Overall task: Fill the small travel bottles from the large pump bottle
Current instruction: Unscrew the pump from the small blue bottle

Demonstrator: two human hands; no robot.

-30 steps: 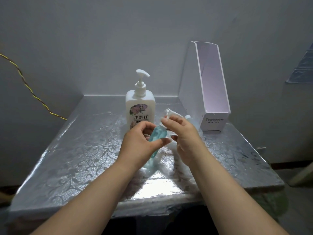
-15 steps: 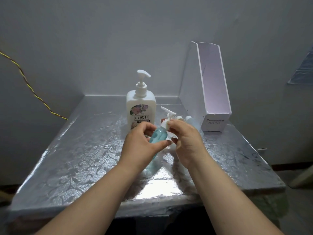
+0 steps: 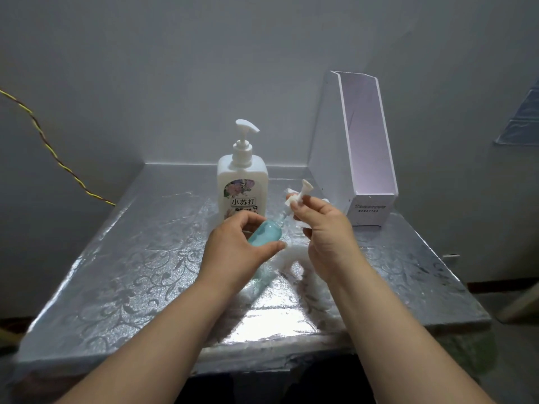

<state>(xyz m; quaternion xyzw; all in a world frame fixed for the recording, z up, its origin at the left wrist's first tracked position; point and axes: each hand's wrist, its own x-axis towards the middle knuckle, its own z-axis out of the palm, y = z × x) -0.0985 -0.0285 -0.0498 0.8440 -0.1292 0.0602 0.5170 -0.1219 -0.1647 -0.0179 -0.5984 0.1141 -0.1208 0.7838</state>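
Silver embossed foil covers the table point(image 3: 131, 258), where the large pump bottle point(image 3: 242, 188) stands upright near the back wall, just left of a white file holder point(image 3: 370, 205). In front of it the left hand point(image 3: 233, 252) curls round the tilted blue travel bottle point(image 3: 266, 234), while the right hand point(image 3: 326, 237) pinches the small white pump head point(image 3: 299, 195). Half a second ago that head sat at the bottle's neck; now it is raised, its thin tube point(image 3: 284, 215) seemingly still reaching the neck.
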